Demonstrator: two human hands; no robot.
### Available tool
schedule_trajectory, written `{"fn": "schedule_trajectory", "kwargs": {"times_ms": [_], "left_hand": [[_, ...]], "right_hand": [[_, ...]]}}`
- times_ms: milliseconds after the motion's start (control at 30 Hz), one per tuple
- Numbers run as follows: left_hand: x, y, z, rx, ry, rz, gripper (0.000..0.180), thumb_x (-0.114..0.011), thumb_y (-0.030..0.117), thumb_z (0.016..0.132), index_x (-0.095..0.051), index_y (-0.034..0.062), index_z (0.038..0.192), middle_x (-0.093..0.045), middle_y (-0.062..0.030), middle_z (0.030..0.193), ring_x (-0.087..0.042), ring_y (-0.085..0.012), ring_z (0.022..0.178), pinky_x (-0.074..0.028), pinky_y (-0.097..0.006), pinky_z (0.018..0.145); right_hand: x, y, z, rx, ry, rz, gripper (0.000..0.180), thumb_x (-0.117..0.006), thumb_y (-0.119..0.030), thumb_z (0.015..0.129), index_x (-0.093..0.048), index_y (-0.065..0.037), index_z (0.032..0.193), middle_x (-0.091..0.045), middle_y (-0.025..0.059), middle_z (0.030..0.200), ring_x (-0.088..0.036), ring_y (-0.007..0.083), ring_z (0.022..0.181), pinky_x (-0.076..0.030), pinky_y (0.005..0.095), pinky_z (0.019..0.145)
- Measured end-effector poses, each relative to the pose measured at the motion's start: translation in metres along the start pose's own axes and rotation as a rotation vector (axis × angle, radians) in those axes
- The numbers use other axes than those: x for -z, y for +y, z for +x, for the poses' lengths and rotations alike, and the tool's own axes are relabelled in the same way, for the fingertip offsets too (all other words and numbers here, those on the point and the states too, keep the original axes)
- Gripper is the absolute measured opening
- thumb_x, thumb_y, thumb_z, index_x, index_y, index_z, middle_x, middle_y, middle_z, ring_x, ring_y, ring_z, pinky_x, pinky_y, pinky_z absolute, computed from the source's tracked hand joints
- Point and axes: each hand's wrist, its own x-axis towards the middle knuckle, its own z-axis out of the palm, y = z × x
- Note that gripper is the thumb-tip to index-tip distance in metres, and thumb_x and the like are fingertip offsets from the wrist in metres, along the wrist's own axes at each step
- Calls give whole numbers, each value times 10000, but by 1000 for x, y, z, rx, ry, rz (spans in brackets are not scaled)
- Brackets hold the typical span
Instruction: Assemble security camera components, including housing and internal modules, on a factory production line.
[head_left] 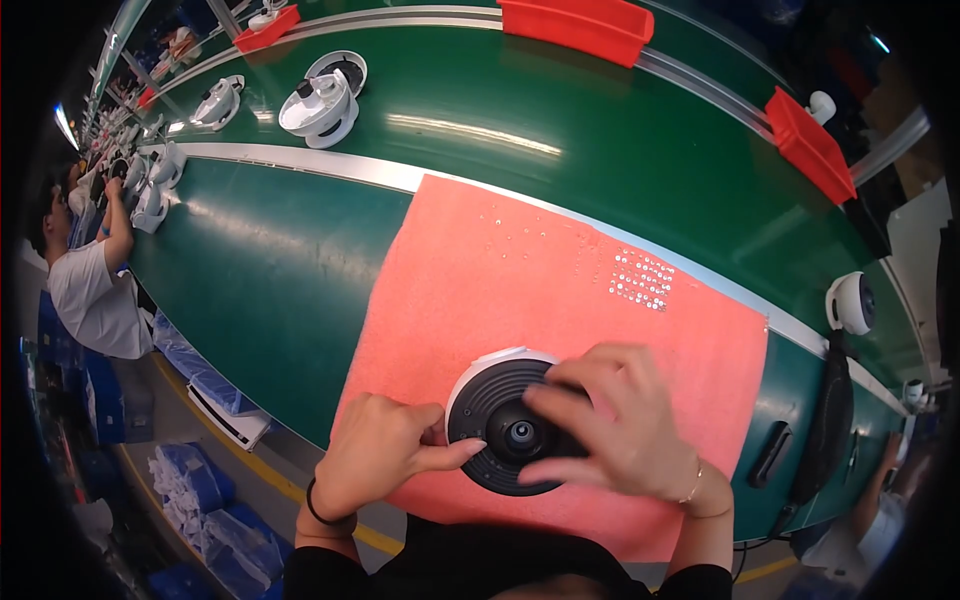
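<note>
In front of me a round black-and-white housing (478,472) lies on a pink foam mat (440,270). Its black face has ringed steps, and a lens-like part sits in the middle. My left hand (385,445) grips the left rim, thumb on the black face and bent fingers at the white edge. Over the right side hovers my right hand (615,420), slightly blurred, its fingers and thumb spread apart. No object shows in it, and it hides part of the housing. Small shiny pieces (640,279) stand in rows on the mat, with some scattered farther left.
Beyond the bench a green conveyor (650,170) carries white-and-black units (320,110) and another unit (850,303) at right. Red bins (580,28) line its far side. A dark handheld tool (770,455) lies right of the mat. A co-worker (95,290) works at far left.
</note>
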Motion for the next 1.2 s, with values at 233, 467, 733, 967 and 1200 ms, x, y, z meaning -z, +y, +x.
{"fn": "schedule_trajectory", "kwargs": {"times_ms": [233, 467, 733, 967, 1200], "left_hand": [[17, -4, -2, -9, -17, 0, 309, -717, 300, 657, -593, 23, 599, -543, -85, 479, -569, -221, 439, -433, -270, 444], [40, -4, 2, 55, -158, 29, 303, -687, 310, 667, -611, 18, 640, -524, -107, 476, -535, -261, 425, -426, -297, 453], [2, -38, 5, 84, -302, -804, 606, -667, 302, 739, -450, -26, 1200, -603, -146, 979, -601, -182, 842, -481, -307, 704], [27, 2, -1, -110, 53, -711, 818, -734, 166, 650, -309, -32, 1320, -560, -178, 1102, -585, -234, 982, -512, -332, 783], [42, 5, 14, -284, 75, -537, 866, -762, 179, 604, -320, -61, 1309, -564, -181, 1095, -579, -235, 994, -526, -339, 761]], "right_hand": [[2, -19, 17, 213, -206, 275, 288, -603, -127, 733, -584, -31, 1003, -545, 139, 1068, -518, 266, 1014, -390, 374, 832], [1, -25, 29, 84, -143, 336, 467, -646, -241, 746, -491, -17, 1125, -498, 191, 1149, -484, 323, 1095, -395, 417, 900], [-6, 6, 37, -672, -600, 722, 491, -626, -284, 790, -443, -22, 1162, -578, 198, 1043, -565, 327, 987, -425, 370, 867], [-1, -18, 38, -543, -166, 944, 678, -740, -210, 658, -369, -37, 1198, -502, 160, 1113, -501, 236, 1063, -401, 347, 898], [-8, -10, 38, -256, 180, 610, 673, -816, -322, 574, -450, -20, 1051, -610, 165, 906, -634, 270, 829, -506, 339, 707]]}}
